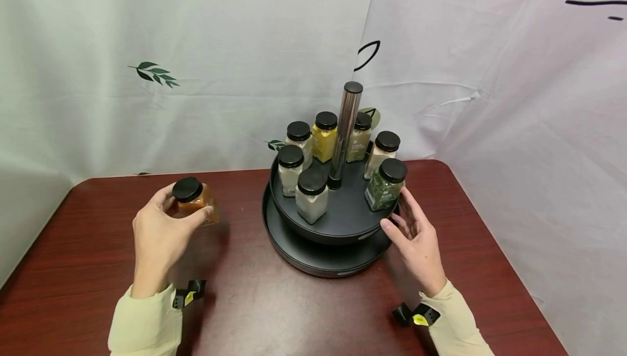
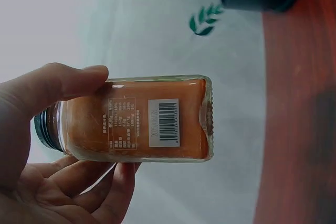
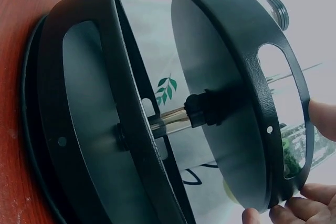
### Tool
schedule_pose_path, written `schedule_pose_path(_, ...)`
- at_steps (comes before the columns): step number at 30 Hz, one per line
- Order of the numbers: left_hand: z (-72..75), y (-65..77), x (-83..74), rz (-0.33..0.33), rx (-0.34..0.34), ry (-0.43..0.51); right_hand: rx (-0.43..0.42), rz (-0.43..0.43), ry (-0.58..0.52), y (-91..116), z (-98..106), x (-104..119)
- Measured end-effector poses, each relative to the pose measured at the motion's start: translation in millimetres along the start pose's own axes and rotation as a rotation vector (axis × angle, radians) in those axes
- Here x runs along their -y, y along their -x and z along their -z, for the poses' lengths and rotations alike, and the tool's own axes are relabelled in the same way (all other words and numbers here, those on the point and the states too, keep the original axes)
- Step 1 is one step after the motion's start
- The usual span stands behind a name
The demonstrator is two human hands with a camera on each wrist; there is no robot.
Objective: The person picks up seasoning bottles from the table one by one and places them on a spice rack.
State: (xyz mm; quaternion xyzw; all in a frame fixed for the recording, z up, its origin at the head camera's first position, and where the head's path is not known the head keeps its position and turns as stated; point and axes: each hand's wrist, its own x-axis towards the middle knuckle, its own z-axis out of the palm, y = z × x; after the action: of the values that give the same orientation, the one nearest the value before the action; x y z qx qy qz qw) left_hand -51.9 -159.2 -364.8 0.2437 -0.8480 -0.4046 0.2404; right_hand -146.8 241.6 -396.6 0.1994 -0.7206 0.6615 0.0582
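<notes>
My left hand (image 1: 159, 233) grips a glass spice jar (image 1: 201, 203) of orange-brown powder with a black lid, held above the left part of the table. In the left wrist view the jar lies sideways across the picture, its barcode label (image 2: 164, 123) showing, thumb on one side and fingers on the other. At the right, my right hand (image 1: 418, 241) holds the rim of the upper tray (image 1: 343, 222) of a black two-tier rack, thumb at the edge and fingertips beneath. Just above that thumb stands a jar of green herbs (image 1: 384, 187).
Several more black-lidded jars ring the upper tray, among them a yellow one (image 1: 324, 141) and a whitish one (image 1: 311, 198). A shiny post (image 1: 346, 133) rises through its centre. Below is the lower tray (image 1: 318, 266), on a reddish-brown table (image 1: 254, 312). A white curtain (image 1: 235, 29) hangs behind.
</notes>
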Motion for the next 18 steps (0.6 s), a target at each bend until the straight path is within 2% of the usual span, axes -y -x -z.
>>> schedule_pose_path(9,3.7,12.6,-21.6,-0.092,-0.045,0.07,-0.008,-0.019,0.044,0,-1,3)
schedule_pose_path(18,2.5,34.4,-47.9,-0.178,-0.07,0.143,-0.006,-0.03,0.049,-1,1,5)
